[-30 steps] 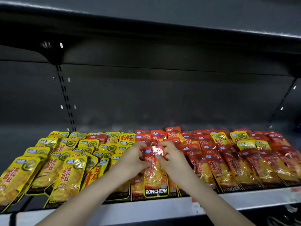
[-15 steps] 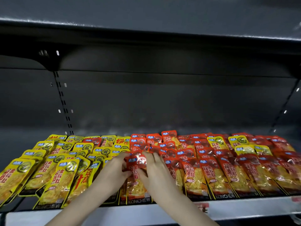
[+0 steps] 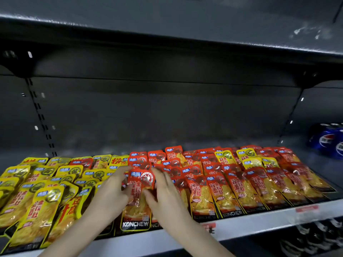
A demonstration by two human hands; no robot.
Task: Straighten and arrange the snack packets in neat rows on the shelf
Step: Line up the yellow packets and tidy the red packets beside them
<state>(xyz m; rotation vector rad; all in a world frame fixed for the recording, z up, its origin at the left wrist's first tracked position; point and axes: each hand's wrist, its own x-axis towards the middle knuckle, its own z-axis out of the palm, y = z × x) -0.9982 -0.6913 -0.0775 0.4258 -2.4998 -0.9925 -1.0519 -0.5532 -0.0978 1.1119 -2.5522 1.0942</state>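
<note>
Left hand [image 3: 111, 190] pinches the left edge of the red packet [image 3: 141, 184], right hand [image 3: 165, 193] grips its right side, thumb on the printed face, so both are grasping the same packet. Compared with a second ago, I see the right thumb has slid from the top seal down toward the middle, and the packet sits squarer, its foot at the front lip of the shelf [image 3: 259, 219], at the seam between the yellow packets [image 3: 42, 206] and the red rows [image 3: 237, 190]. I read that as this column's front nearly set. My view has swung right too: cola cans [image 3: 328, 140] now show at the far end. Plenty left, I judge: stray yellow packs [image 3: 224, 156] sit among the reds at the back, one stray red pack [image 3: 81, 162] among the yellows, and the yellow side fans out crooked.
</note>
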